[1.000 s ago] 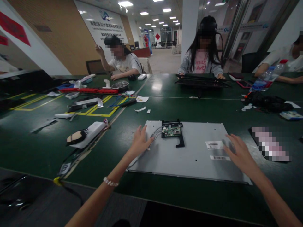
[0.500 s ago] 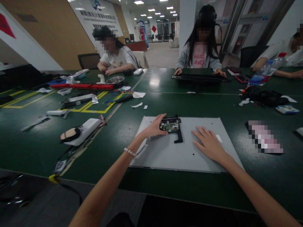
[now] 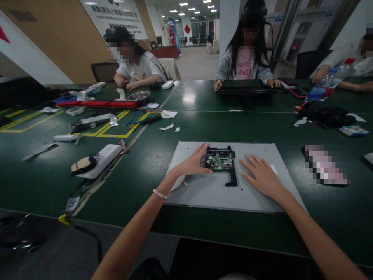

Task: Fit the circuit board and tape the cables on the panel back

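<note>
Circuit board [image 3: 219,163] lies just beside the left hand [image 3: 192,163]

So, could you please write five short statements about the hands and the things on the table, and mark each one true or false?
1. The left hand is at the left side of the board. True.
2. The bracelet is on the right arm. False: the bracelet is on the left arm.
3. The right hand is over the panel, to the right of the board. True.
4. The fingers of the right hand are closed in a fist. False: they are spread.
5. The metal bowl stands on the panel. False: the metal bowl is on the table, farther away and to the left.
</note>
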Available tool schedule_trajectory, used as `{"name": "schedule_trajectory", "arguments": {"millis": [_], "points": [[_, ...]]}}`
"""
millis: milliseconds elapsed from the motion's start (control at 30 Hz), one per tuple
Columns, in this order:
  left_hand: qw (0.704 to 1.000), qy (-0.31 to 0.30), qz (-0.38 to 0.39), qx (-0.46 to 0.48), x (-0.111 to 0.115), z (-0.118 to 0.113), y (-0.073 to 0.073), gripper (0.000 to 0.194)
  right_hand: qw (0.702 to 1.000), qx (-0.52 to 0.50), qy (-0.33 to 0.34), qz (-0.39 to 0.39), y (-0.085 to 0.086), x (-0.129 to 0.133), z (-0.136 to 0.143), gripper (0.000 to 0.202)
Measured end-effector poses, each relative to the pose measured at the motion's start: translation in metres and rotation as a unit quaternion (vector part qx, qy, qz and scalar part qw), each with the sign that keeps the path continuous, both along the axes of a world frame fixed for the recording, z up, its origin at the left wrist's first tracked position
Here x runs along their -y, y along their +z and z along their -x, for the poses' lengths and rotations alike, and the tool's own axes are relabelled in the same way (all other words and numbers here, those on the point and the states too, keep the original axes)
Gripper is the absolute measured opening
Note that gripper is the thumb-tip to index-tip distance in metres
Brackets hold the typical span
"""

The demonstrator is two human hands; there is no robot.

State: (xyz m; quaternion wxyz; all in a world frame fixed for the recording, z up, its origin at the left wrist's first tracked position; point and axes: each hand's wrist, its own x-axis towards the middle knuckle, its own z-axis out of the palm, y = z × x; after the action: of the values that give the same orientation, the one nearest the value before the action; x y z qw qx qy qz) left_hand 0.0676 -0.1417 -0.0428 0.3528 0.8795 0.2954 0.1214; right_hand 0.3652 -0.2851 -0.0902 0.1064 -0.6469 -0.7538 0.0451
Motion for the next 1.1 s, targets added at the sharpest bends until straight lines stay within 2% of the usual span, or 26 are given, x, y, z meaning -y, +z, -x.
{"name": "schedule_trajectory", "arguments": {"millis": [133,367,500,633,867,967,1033,1100], "points": [[1.000,-0.010,0.021,-0.001,-0.006,0.006,-0.003,0.112,1.000,-0.019,0.004,0.003,-0.001,0.001,-0.006,0.057],[0.997,-0.032,-0.058,-0.032,-0.008,-0.007,-0.012,0.115,0.995,-0.096,-0.005,-0.002,0.011,-0.015,-0.013,0.067],[0.997,-0.009,-0.079,-0.018,-0.008,-0.016,-0.014,0.112,0.984,-0.172,0.045,0.007,0.020,-0.033,-0.002,0.084],[0.995,-0.004,-0.094,-0.020,-0.006,-0.019,-0.017,0.111,0.976,-0.201,0.085,0.016,0.016,-0.049,0.012,0.094],[0.992,-0.028,-0.104,-0.063,0.004,-0.017,-0.015,0.112,0.976,-0.200,0.087,-0.012,0.005,-0.044,0.007,0.083],[0.991,-0.047,-0.104,-0.074,-0.009,-0.007,-0.011,0.105,0.977,-0.195,0.084,-0.005,0.005,-0.036,0.001,0.082],[0.988,0.002,-0.136,-0.073,-0.030,0.007,-0.010,0.088,0.979,-0.189,0.080,0.004,0.007,-0.032,0.000,0.080],[0.970,0.108,-0.200,-0.083,-0.061,0.025,-0.009,0.068,0.980,-0.183,0.077,0.011,0.010,-0.029,0.001,0.075]]}}
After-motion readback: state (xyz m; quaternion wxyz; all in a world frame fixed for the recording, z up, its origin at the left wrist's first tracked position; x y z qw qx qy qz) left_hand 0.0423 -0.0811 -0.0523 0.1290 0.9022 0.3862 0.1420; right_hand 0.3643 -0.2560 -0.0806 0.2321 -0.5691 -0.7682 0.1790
